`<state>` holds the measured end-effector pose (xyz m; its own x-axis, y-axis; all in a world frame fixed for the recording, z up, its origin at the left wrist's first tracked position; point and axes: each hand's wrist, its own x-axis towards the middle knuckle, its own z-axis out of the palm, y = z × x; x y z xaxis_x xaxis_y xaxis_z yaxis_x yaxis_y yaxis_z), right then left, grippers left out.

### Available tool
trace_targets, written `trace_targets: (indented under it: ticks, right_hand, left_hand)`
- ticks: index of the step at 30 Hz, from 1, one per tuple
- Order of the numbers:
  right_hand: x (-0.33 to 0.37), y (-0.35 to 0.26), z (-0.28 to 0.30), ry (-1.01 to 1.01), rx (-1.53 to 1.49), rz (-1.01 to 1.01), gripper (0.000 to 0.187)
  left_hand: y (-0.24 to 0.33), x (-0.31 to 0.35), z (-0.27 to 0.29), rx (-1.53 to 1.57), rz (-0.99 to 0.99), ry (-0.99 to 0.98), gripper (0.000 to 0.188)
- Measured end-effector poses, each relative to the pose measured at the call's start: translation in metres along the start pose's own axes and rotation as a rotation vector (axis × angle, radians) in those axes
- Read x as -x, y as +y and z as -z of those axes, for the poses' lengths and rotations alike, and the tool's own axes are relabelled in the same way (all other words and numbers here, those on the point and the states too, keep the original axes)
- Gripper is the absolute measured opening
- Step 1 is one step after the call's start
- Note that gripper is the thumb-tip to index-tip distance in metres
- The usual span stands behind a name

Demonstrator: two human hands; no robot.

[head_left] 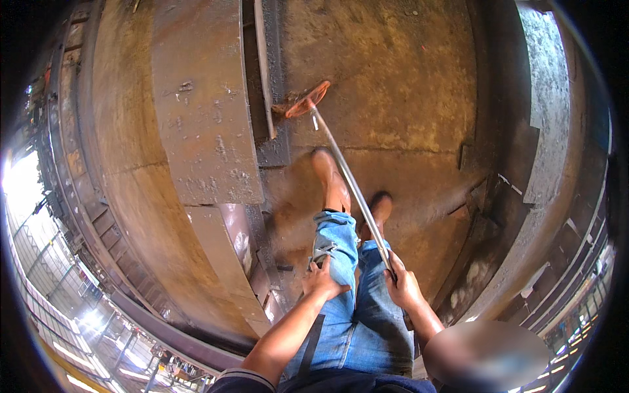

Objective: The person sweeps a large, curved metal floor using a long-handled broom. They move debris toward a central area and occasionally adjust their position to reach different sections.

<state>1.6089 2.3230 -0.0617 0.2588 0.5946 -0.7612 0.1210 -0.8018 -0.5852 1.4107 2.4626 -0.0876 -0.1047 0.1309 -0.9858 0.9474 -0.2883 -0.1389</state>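
Note:
My right hand [404, 288] is wrapped round the lower end of a long, pale metal broom handle [348, 169]. The handle slants up and to the left past my legs. At its far end an orange broom head [307, 101] with dark bristles touches the long upright edge of a metal plate. My left hand [319, 281] rests on my left knee over the torn blue jeans [335, 242], its fingers spread and holding nothing.
Brown boots [333, 181] stand on a rusty brown floor [386, 72]. Left of the broom lies a wide steel plate [206, 118] with flaking debris, beside a raised metal strip [264, 72]. Dark steel pieces [501, 157] line the right side.

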Motion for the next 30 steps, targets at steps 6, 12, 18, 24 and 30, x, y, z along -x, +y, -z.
trace_targets:
  ticks: [6, 12, 18, 24, 30]
  right_hand:
    - [-0.173, -0.035, -0.007, 0.19, 0.009, 0.225, 0.055]
    - [-0.284, -0.149, 0.037, 0.336, 0.032, 0.183, 0.054]
    - [-0.155, -0.152, 0.038, 0.231, 0.102, 0.082, 0.057]
    - [-0.192, -0.171, -0.013, 0.108, 0.058, 0.004, 0.054]
    - [-0.422, -0.242, 0.026, 0.57, 0.106, 0.288, 0.052]
  left_hand:
    - [-0.007, -0.004, -0.009, -0.014, 0.012, -0.017, 0.13]
    - [-0.013, -0.009, 0.007, 0.0, -0.038, 0.018, 0.132]
    - [-0.034, -0.015, 0.021, 0.109, -0.029, -0.008, 0.132]
    - [-0.041, -0.017, 0.051, 0.099, -0.019, -0.056, 0.132]
    - [-0.039, -0.025, 0.08, 0.084, -0.108, -0.057, 0.131]
